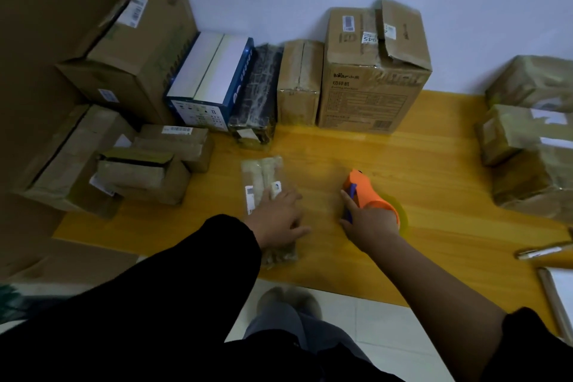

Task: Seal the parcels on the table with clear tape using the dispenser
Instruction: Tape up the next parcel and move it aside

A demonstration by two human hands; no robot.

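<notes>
Dispenser point(368, 191) in right grip point(372, 225)

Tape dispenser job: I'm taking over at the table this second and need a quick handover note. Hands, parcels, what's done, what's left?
Left hand: open, pressing down the small flat parcel near the table's front edge.
Right hand: grips the orange tape dispenser, low at the tabletop, right of that parcel and apart from it.
Done: cannot tell; no fresh tape strip shows.
Left: tape this parcel, then probably the boxes along the wall; the big cardboard box has a top flap lifted.
</notes>
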